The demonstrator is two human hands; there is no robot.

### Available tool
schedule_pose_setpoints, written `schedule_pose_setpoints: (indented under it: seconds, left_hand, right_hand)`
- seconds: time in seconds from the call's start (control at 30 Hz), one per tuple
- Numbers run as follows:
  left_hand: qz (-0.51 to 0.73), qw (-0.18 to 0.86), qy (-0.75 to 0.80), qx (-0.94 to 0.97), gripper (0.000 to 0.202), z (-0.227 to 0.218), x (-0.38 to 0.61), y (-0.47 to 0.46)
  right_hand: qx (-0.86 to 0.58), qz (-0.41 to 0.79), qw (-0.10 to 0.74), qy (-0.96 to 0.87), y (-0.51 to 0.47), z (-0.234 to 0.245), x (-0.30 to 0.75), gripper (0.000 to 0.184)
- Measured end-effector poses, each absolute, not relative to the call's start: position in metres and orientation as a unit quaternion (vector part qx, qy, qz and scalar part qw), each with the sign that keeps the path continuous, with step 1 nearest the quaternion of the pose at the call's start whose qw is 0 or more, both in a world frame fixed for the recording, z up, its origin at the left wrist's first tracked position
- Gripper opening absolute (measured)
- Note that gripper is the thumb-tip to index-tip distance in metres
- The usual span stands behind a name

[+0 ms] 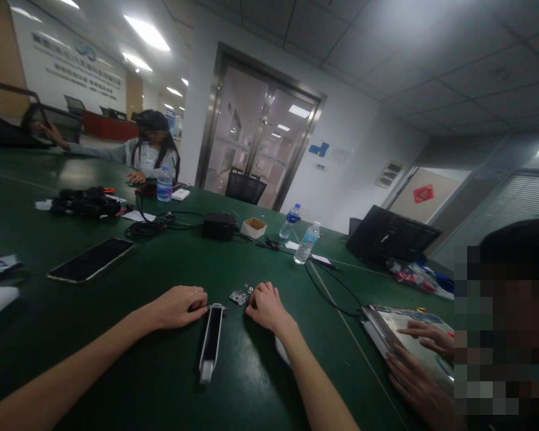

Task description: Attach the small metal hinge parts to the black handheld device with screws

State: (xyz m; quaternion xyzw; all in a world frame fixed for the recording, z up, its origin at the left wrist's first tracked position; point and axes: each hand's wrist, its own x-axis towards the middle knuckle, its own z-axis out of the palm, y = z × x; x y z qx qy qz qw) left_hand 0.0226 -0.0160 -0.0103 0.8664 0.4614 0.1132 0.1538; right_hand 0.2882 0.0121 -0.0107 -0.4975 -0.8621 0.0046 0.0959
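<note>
My left hand (178,306) rests on the dark green table (117,359) with its fingers curled, fingertips touching the far end of a long narrow white-and-black bar (211,342). My right hand (266,306) lies just right of it, fingers curled under, knuckles up. Between the hands, a small metal hinge-like plate (238,296) and tiny washers or screws (248,289) lie on the table. Whether either hand pinches anything is hidden by the fingers.
A smartphone (91,260) lies at the left. Black cables, a black box (219,227), a small cardboard box (253,227) and water bottles (306,242) sit further back. A person at the right has hands on a tray (399,332). Another person sits at the far left.
</note>
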Motion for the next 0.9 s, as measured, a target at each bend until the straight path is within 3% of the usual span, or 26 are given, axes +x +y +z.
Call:
schedule_pose_setpoints:
  seconds: [0.27, 0.57, 0.9]
  left_hand:
    - [0.144, 0.106, 0.46, 0.87, 0.026, -0.006, 0.022, -0.016]
    - [0.223, 0.046, 0.388, 0.893, 0.02, -0.009, 0.038, -0.023]
    - [0.254, 0.016, 0.339, 0.906, 0.02, -0.018, 0.04, -0.023]
  right_hand:
    - [-0.484, -0.066, 0.14, -0.861, 0.008, -0.008, 0.281, 0.021]
    - [-0.356, 0.03, 0.308, -0.882, -0.014, -0.015, 0.25, 0.013]
    - [-0.332, 0.107, 0.344, -0.872, -0.017, -0.027, 0.24, 0.012]
